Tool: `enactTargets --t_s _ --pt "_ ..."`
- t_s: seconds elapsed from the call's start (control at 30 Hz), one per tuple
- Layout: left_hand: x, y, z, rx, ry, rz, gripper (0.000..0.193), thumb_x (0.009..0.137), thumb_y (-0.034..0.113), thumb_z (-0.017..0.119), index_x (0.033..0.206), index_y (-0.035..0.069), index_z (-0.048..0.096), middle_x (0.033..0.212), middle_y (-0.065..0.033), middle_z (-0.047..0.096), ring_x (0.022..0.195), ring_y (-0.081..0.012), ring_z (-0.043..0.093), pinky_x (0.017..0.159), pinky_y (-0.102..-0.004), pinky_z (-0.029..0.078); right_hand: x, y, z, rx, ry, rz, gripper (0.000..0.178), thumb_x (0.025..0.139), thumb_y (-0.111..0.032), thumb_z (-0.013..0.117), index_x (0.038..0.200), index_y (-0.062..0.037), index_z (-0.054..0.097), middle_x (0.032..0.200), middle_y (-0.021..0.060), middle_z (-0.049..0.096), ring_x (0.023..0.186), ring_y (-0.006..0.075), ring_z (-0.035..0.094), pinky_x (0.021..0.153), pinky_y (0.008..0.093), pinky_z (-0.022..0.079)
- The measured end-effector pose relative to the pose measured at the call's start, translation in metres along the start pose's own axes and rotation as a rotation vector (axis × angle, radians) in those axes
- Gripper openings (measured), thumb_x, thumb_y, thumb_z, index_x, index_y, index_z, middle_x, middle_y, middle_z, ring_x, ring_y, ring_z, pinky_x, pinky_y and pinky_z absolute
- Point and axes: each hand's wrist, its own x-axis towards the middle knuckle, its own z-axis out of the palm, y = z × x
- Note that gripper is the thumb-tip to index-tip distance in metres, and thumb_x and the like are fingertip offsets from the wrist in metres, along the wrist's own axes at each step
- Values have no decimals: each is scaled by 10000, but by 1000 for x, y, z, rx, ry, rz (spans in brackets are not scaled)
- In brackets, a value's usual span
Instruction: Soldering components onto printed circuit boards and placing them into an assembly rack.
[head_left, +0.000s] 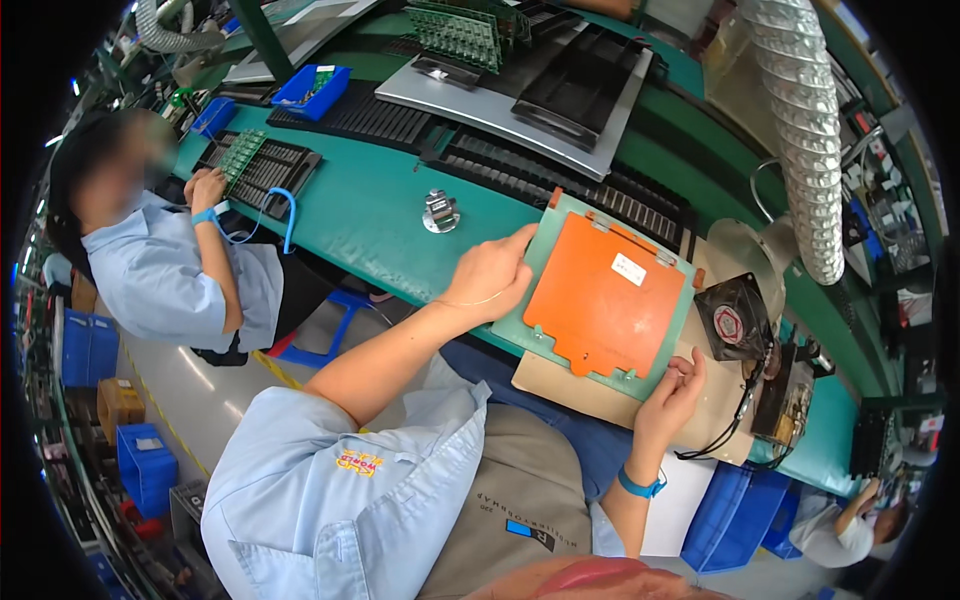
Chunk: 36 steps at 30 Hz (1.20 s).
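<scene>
- Pale blue cloth, far left: I log a co-worker point(180, 265) bent toward green circuit boards point(241, 155), thin, flat and closely patterned, by a black slatted rack point(300, 165).
- Blue plastic bin point(312, 92), smooth-walled, open-topped.
- Silver metal part point(440, 212), shiny, roundish, set on the teal bench mat point(370, 225).
- Left hand point(492, 277): grasping the left edge of the pallet-like fixture point(600, 300); underside contact hidden from me.
- Fixture: held between both hands at the bench's front edge, partly over a tan cardboard sheet point(560, 391). Matte orange panel, notched lower edge, white label point(629, 269), on a pale green base plate point(512, 326).
- Step in hand, my judgement: handling or positioning the fixture. I expect the next move to call for an even two-sided grip and the plate kept flat.
- Right hand point(673, 398), blue wrist strap point(641, 486) below it: fingers half curled at the lower-right corner; I cannot tell whether it bears weight.
- Black square fan point(735, 320), rigid-framed, just right of the fixture.
- Foil duct point(805, 150), ribbed, crinkled, hanging above the bench's right side.
</scene>
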Motion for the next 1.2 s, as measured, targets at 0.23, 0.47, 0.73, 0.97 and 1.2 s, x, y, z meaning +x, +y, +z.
enactTargets --t_s 0.23,0.47,0.73,0.97,1.2 --pt "3 4 -4 -47 -30 -8 545 845 73 523 1385 63 591 868 -129 718 729 -379 649 673 -446 504 8 -1 -3 -12 -2 61 408 1002 -2 506 1408 -2 546 1020 116 672 830 185 614 767 278 497" --pt "-2 -3 0 -65 -60 -19 507 902 77 505 1402 52 586 934 -175 740 789 -449 659 711 -482 516 30 0 -6 -296 -136 49 339 963 -37 564 1289 6 646 978 157 710 835 305 675 769 375 538" --pt "5 -7 1 -92 -46 1 457 974 120 520 1414 8 568 955 -167 747 749 -386 661 702 -436 515 33 -10 4 -370 -99 -27 258 950 -43 567 1160 37 693 1023 191 722 877 382 680 810 430 547" --pt "0 -11 -1 -401 -45 -20 503 955 108 657 1421 -52 556 806 -74 667 637 -139 541 591 -256 437 27 -3 1 -241 -88 19 234 936 9 574 1132 60 691 1033 184 717 843 334 675 796 393 548" --pt "-27 25 -28 -853 142 23 581 859 53 786 1397 -29 582 719 31 526 608 -38 410 545 -172 340 11 -10 -16 25 -117 94 215 949 31 582 1127 71 696 1012 152 709 809 272 656 775 356 545"
